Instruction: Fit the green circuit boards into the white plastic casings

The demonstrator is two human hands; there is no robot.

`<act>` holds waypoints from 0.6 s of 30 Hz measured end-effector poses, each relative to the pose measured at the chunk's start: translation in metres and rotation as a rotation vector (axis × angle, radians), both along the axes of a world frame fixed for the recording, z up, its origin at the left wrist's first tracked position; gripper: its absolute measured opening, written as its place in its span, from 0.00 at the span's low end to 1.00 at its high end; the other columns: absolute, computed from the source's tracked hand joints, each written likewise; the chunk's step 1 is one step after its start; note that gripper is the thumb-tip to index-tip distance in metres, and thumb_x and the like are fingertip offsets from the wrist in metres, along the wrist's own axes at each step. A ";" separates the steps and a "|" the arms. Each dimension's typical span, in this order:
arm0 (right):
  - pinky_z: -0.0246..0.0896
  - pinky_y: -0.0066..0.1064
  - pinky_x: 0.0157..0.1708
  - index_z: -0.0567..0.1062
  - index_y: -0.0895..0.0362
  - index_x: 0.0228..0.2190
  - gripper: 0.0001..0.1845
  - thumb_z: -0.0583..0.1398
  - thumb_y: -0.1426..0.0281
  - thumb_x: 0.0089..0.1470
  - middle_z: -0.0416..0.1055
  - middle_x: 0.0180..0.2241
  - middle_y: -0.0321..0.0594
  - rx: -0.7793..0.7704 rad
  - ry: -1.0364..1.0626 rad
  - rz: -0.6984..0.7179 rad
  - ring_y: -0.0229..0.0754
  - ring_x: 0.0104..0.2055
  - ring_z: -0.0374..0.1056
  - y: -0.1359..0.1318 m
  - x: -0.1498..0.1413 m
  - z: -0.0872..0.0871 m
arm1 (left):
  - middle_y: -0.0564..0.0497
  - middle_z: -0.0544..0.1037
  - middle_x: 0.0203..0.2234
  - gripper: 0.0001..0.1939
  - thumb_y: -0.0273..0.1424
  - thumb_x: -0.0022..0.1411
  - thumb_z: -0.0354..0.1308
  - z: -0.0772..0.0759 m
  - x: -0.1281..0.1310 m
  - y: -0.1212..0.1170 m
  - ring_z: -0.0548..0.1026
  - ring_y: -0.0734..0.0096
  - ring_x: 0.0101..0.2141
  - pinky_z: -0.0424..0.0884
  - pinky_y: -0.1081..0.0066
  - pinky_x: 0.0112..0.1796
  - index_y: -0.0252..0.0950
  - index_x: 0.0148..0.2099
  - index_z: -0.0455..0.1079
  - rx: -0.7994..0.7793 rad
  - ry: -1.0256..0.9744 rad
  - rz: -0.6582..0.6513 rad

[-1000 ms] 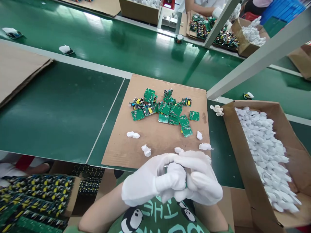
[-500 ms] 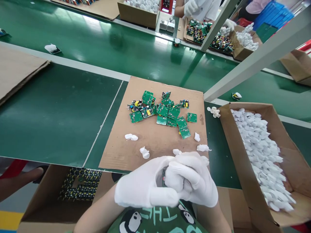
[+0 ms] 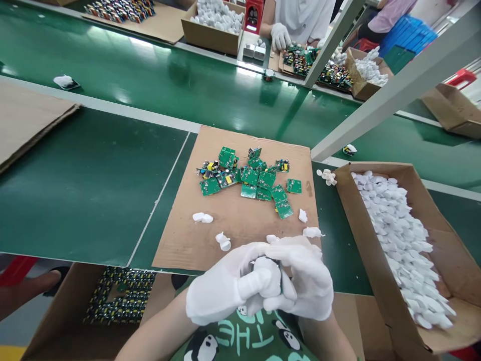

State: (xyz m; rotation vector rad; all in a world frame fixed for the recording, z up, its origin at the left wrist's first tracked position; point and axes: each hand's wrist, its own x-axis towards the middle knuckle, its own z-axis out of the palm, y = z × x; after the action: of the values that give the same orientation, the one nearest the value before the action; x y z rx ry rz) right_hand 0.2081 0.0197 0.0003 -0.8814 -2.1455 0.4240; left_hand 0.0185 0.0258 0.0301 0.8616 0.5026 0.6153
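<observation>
Presently, a white lump (image 3: 273, 273) is held between the left hand (image 3: 221, 291) and the right hand (image 3: 310, 283), both gloved, over the near edge of a cardboard sheet (image 3: 180, 240). The lump is pinched by the left thumb and fingers; its right side, where a dark edge can be seen, is enclosed by curled right fingers, and much of it is hidden. The sheet's near right corner is covered by the right hand. Green circuit boards (image 3: 250, 175) are heaped on the sheet's far half, and loose white pieces (image 3: 203, 217) are scattered nearer the hands. Beyond the sheet's right edge, white caps (image 3: 326, 176) are clustered on the green tabletop (image 3: 93, 190), just beside an open box (image 3: 373, 250) filled with white bits (image 3: 402, 250). At the sheet's far right corner, a slanting post (image 3: 391, 80) is planted, by which part of the belt (image 3: 150, 80) is blocked from view. Across the belt, a co-worker's hand (image 3: 280, 36) is seen beside a pile of parts (image 3: 295, 59). Below the tabletop's near edge, at left, packed boards (image 3: 124, 296) are held in a carton (image 3: 56, 311).
</observation>
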 end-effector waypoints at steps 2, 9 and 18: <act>0.74 0.40 0.41 0.60 0.52 0.61 0.29 0.56 0.53 0.65 0.79 0.40 0.42 0.004 0.042 0.019 0.47 0.43 0.76 0.009 -0.002 0.016 | 0.52 0.70 0.27 0.25 0.51 0.66 0.54 -0.001 0.000 0.000 0.60 0.83 0.17 0.57 0.77 0.19 0.33 0.30 0.67 0.027 0.034 0.052; 0.64 0.45 0.60 0.70 0.55 0.52 0.14 0.58 0.67 0.67 0.80 0.43 0.41 0.219 -0.226 0.088 0.44 0.53 0.72 0.019 -0.007 0.046 | 0.48 0.78 0.39 0.13 0.37 0.62 0.61 0.003 -0.001 0.004 0.75 0.63 0.40 0.72 0.65 0.45 0.36 0.45 0.70 0.172 0.313 0.234; 0.68 0.39 0.51 0.82 0.53 0.42 0.14 0.57 0.63 0.65 0.81 0.42 0.38 -0.076 -0.310 -0.129 0.44 0.46 0.76 0.155 -0.009 0.070 | 0.43 0.78 0.51 0.25 0.48 0.68 0.53 -0.012 -0.043 0.006 0.75 0.75 0.28 0.72 0.73 0.28 0.40 0.61 0.65 0.082 0.357 0.781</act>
State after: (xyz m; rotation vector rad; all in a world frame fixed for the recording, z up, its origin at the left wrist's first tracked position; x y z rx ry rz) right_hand 0.1989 0.1745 0.0705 -1.1865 -2.3461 0.3216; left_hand -0.0243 0.0319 0.0184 0.8449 1.1688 1.2059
